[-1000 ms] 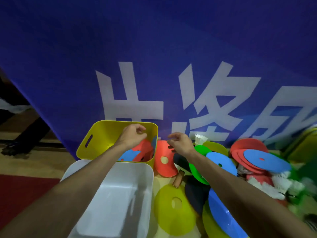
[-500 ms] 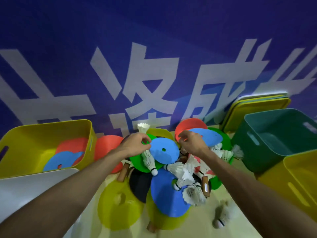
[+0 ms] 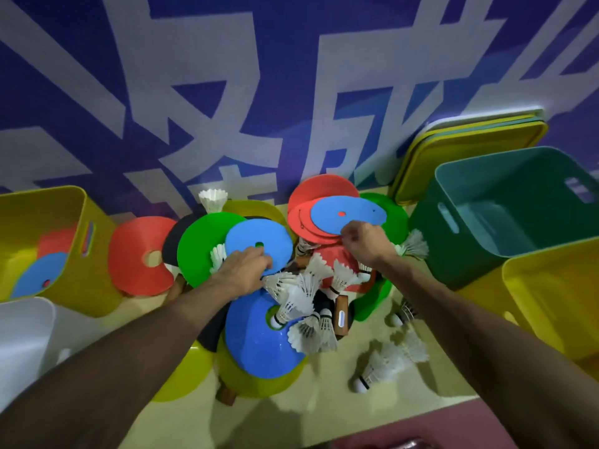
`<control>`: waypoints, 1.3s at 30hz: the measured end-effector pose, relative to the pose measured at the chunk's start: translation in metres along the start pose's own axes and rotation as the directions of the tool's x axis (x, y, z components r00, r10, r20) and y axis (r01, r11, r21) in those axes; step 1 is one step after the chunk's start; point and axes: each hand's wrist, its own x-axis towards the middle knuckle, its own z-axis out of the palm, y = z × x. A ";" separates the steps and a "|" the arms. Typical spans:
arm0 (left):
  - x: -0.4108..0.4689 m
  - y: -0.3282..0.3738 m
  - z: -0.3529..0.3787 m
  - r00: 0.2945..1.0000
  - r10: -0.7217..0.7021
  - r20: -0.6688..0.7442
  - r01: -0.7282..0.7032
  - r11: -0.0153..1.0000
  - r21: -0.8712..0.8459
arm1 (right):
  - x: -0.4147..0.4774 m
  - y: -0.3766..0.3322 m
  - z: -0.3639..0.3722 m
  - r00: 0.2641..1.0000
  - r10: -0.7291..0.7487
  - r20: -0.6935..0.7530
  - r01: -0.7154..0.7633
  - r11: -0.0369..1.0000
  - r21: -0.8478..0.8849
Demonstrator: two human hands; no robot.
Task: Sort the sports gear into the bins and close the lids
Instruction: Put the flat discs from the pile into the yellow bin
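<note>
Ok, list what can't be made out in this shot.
- White bin, head view: cut off by the left edge; contents unseen.
- Paddles: buried under shuttlecocks and discs; count unclear.
- Left hand: fingertips hidden; grip on the blue disc uncertain.
- Lids: stacked behind the green bin; number unclear.

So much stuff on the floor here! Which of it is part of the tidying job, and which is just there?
Part of the job:
- flat disc markers
- shuttlecocks
- paddles
- left yellow bin, green bin, right yellow bin, white bin
- stacked lids
- left hand, right hand

Just there:
- blue banner
- red mat
</note>
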 end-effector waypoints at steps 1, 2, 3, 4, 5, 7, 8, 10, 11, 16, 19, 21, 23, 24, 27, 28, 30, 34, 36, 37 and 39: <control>0.000 0.001 0.005 1.000 -0.008 0.005 0.008 1.000 0.025 | 0.000 0.000 0.002 1.000 -0.010 0.005 0.010 1.000 -0.011; 0.000 0.001 0.011 1.000 -0.017 -0.005 0.017 0.999 0.039 | 0.000 0.000 0.003 1.000 -0.017 0.013 0.018 1.000 -0.025; 0.000 0.001 0.016 0.999 -0.021 -0.029 0.022 0.998 0.051 | 0.001 0.001 0.004 1.000 -0.026 0.017 0.026 0.999 -0.037; 0.000 0.001 0.019 0.998 -0.020 -0.053 0.023 0.998 0.063 | 0.001 0.001 0.004 0.999 -0.033 0.019 0.034 0.999 -0.043; 0.001 0.001 0.020 0.997 -0.016 -0.070 0.021 0.997 0.075 | 0.002 0.002 0.004 0.999 -0.042 0.019 0.042 0.998 -0.046; 0.003 -0.001 0.021 0.996 0.005 -0.084 0.003 0.995 0.102 | 0.004 0.004 0.004 0.999 -0.051 0.019 0.052 0.996 -0.066; 0.004 -0.003 0.021 0.997 0.019 -0.077 -0.010 0.993 0.116 | 0.005 0.004 0.004 0.998 -0.050 0.023 0.052 0.995 -0.084; 0.005 -0.008 0.019 0.997 0.043 -0.062 -0.033 0.989 0.146 | 0.005 0.005 0.005 0.999 -0.039 0.027 0.042 0.992 -0.117; 0.006 -0.011 0.018 0.997 0.051 -0.055 -0.041 0.985 0.167 | 0.006 0.005 0.005 0.999 -0.032 0.025 0.035 0.991 -0.128; 0.008 -0.019 0.016 0.996 0.049 -0.074 -0.034 0.979 0.202 | 0.011 0.005 0.009 1.000 -0.012 0.012 0.014 0.988 -0.151; 0.010 -0.020 0.018 0.993 0.042 -0.107 -0.023 0.984 0.179 | 0.016 0.002 0.014 1.000 -0.027 -0.008 0.025 0.985 -0.171; 0.011 -0.020 0.020 0.992 0.047 -0.121 -0.022 0.979 0.202 | 0.019 0.000 0.019 0.999 -0.040 -0.019 0.035 0.979 -0.199; 0.012 -0.021 0.023 0.992 0.043 -0.120 -0.015 0.976 0.219 | 0.021 -0.002 0.024 0.997 -0.061 -0.042 0.049 0.972 -0.229; 0.013 -0.021 0.024 0.992 0.042 -0.118 -0.014 0.973 0.230 | 0.022 -0.004 0.026 0.996 -0.073 -0.056 0.058 0.969 -0.241; 0.014 -0.016 0.021 0.991 0.080 -0.104 -0.044 0.950 0.309 | 0.025 -0.005 0.028 0.993 -0.079 -0.082 0.056 0.965 -0.257; 0.015 -0.014 0.019 0.990 0.102 -0.095 -0.063 0.936 0.346 | 0.026 -0.003 0.027 0.993 -0.077 -0.086 0.052 0.962 -0.267; 0.018 -0.012 0.013 0.985 0.139 -0.098 -0.092 0.920 0.380 | 0.029 0.003 0.023 0.992 -0.079 -0.097 0.047 0.952 -0.304; 0.026 -0.014 -0.003 0.980 0.140 -0.142 -0.081 0.930 0.359 | 0.038 0.014 0.012 0.993 -0.075 -0.090 0.039 0.936 -0.351; 0.029 -0.017 -0.013 0.981 0.102 -0.163 -0.044 0.944 0.327 | 0.044 0.015 0.011 0.993 -0.102 -0.065 0.071 0.925 -0.373; 0.031 -0.018 -0.017 0.981 0.081 -0.177 -0.023 0.950 0.310 | 0.047 0.014 0.011 0.993 -0.114 -0.041 0.091 0.922 -0.375; 0.035 -0.017 -0.023 0.979 0.043 -0.200 0.015 0.961 0.276 | 0.054 0.012 0.014 0.993 -0.109 0.035 0.115 0.927 -0.356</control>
